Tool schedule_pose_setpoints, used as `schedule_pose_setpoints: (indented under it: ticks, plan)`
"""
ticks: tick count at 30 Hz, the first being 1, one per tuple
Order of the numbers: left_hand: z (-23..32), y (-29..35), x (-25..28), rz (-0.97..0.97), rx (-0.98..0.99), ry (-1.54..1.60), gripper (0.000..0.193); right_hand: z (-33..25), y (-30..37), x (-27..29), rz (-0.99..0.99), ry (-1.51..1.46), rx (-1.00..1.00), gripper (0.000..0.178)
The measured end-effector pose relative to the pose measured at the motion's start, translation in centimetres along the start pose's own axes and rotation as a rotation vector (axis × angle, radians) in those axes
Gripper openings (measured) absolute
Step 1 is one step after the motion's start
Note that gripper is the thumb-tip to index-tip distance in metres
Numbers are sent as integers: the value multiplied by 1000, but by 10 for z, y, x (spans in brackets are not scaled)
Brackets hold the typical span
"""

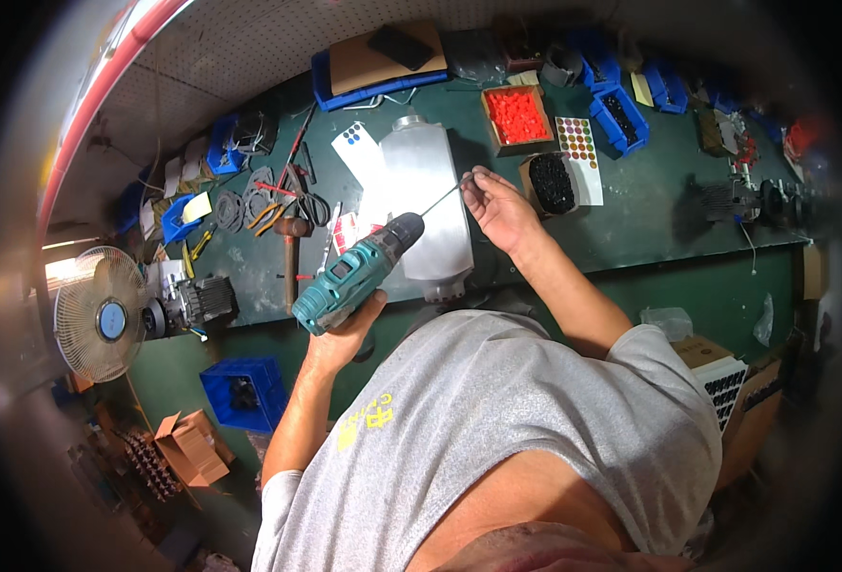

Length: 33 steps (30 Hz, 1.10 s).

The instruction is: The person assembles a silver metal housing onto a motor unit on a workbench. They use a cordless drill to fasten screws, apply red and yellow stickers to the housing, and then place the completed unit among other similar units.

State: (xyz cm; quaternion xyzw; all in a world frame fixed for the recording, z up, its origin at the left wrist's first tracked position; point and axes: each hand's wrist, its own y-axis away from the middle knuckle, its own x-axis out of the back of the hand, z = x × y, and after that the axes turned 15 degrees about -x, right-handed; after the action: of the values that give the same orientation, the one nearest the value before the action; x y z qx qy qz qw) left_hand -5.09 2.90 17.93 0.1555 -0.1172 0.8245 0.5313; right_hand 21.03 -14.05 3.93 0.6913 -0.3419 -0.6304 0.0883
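Note:
My left hand [352, 329] is wrapped round the handle of a teal cordless drill [347, 278], which points up and to the right. From its black chuck [405, 231] runs a long thin bit [440, 202]. At the far end of the bit, the fingertips of my right hand [497, 212] are pinched together; whether they grip the tip or a small screw on it is too small to tell. Beneath the bit lies a shiny silver metal housing [416, 162] with a short neck at each end. White paper [373, 195] lies against its left side.
To the right stand a box of red caps [516, 116], a box of black parts [552, 184], a sticker sheet [581, 157] and blue bins [619, 121]. A hammer [292, 229], pliers [270, 217] and a motor [206, 300] lie left, near a fan [106, 315].

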Motion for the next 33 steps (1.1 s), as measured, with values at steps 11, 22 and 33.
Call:
schedule_pose_setpoints:
  ticks: [11, 22, 33]
  plan:
    - [-51, -11, 67, -41, 49, 155, 26, 38, -25, -41, 104, -3, 109, 13]
    - [-76, -32, 96, -95, 127, 225, 18, 21, -29, -54, 155, 375, 67, 17]
    - [-97, -65, 125, 27, 235, 355, 24, -11, -76, -105, 191, 1255, 103, 20]
